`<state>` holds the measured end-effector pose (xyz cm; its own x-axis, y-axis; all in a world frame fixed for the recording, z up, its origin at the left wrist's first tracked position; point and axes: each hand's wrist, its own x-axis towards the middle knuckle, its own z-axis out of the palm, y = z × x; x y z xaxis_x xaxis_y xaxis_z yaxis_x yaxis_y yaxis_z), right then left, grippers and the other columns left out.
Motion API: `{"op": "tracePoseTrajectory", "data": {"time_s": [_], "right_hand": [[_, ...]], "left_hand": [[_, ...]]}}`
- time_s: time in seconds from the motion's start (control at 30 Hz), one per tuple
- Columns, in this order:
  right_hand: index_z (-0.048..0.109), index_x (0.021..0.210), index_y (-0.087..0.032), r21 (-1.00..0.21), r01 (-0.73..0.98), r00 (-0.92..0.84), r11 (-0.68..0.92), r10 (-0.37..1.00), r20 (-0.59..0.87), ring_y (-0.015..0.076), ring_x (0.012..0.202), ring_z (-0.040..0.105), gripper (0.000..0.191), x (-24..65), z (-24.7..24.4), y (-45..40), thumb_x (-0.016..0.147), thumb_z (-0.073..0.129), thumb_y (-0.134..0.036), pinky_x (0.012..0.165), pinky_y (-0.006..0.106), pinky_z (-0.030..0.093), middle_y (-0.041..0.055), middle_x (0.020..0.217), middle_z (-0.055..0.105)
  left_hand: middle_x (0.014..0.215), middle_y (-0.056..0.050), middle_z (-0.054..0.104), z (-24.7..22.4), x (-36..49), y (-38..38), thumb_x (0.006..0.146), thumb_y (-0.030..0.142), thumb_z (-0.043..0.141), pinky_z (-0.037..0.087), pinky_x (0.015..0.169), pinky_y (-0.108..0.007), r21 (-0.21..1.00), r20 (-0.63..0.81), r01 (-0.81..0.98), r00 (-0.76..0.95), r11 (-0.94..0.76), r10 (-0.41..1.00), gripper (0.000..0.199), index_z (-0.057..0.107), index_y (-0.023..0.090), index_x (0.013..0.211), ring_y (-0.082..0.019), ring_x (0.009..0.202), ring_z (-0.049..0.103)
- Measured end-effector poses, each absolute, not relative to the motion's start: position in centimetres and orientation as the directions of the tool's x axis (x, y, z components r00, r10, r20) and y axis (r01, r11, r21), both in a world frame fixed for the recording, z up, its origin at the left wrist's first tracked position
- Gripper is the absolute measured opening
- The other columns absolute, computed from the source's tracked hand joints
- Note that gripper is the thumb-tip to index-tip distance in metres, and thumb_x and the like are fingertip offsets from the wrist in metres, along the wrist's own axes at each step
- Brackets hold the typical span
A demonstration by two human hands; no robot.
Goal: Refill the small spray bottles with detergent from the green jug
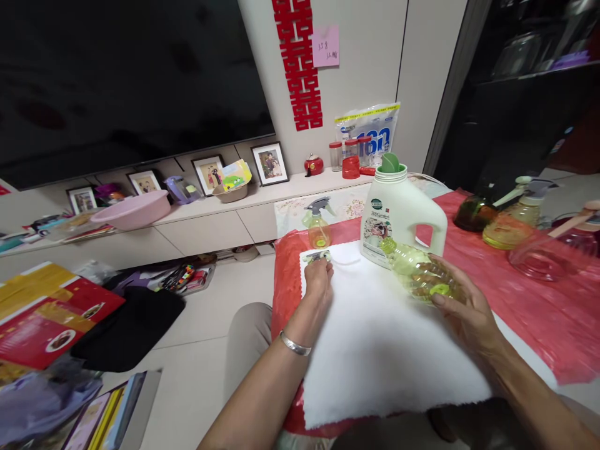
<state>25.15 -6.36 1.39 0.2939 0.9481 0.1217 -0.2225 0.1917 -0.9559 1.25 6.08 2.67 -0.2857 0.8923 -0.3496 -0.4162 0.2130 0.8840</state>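
Note:
My left hand [319, 279] is closed around a spray bottle nozzle [315, 255], low over the left edge of a white towel [384, 362]. A thin pale dip tube [347, 261] extends to the right from it. In my right hand [471, 312] lies a clear yellow-green spray bottle [417, 272] without its top, tipped nearly sideways with its neck to the left. Just behind that neck stands a large pale green detergent jug [391, 209], a darker green piece [390, 164] in its mouth. Another spray bottle [319, 230] stands upright behind my left hand.
Red plastic sheeting [529, 300] covers the table under the towel. On the right are a dark bottle [475, 212], a spray bottle [513, 219] and a clear reddish container [539, 259]. Behind, a low cabinet [206, 219] carries photo frames, a pink basin [134, 211] and red-lidded jars [335, 156].

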Motion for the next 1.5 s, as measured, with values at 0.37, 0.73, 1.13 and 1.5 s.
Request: {"op": "tracePoseTrajectory", "data": {"time_s": [0.37,0.73,1.13,1.5], "right_hand": [[0.055,0.139,-0.030,-0.934,-0.331,0.144,0.132,0.986,0.089,0.0295,0.124,0.061,0.076,23.5,1.1,-5.9,0.070,0.085,-0.042,0.107,0.042,0.051,0.0104,0.145,0.053],[0.050,0.148,-0.028,-0.976,-0.108,-0.111,0.188,0.974,0.200,0.0281,0.139,0.048,0.069,22.4,0.7,-5.3,0.087,0.071,-0.052,0.115,0.042,0.045,0.0090,0.153,0.045],[0.069,0.107,-0.022,-0.936,0.225,0.601,0.269,0.718,0.351,0.0181,0.097,0.065,0.048,28.9,1.6,-3.2,0.070,0.084,-0.048,0.096,0.040,0.054,0.0055,0.108,0.068],[0.070,0.099,-0.019,-0.954,0.276,0.497,0.115,0.832,0.245,0.0189,0.086,0.064,0.049,28.5,7.2,1.9,0.059,0.085,-0.041,0.079,0.033,0.053,0.0046,0.099,0.070]], "left_hand": [[0.116,-0.008,0.066,3.7,2.5,0.3,0.088,0.043,0.064,0.047,0.099,-0.038,0.989,0.117,-0.088,-0.004,-0.117,0.993,0.033,0.064,0.021,0.114,-0.023,0.110,0.061],[0.137,-0.013,0.060,3.0,4.2,-1.5,0.069,0.031,0.088,0.045,0.112,-0.049,0.947,0.298,-0.237,0.395,-0.217,0.869,0.086,0.040,0.023,0.141,-0.030,0.128,0.058],[0.129,-0.015,0.054,2.5,4.2,0.8,0.059,0.021,0.081,0.049,0.103,-0.049,0.978,0.046,-0.209,0.090,-0.027,0.995,0.085,0.039,0.021,0.133,-0.029,0.118,0.059],[0.132,-0.014,0.052,1.1,4.3,0.9,0.061,0.011,0.075,0.044,0.110,-0.048,0.986,0.167,-0.027,0.105,-0.166,0.980,0.086,0.038,0.023,0.138,-0.031,0.128,0.052]]}}
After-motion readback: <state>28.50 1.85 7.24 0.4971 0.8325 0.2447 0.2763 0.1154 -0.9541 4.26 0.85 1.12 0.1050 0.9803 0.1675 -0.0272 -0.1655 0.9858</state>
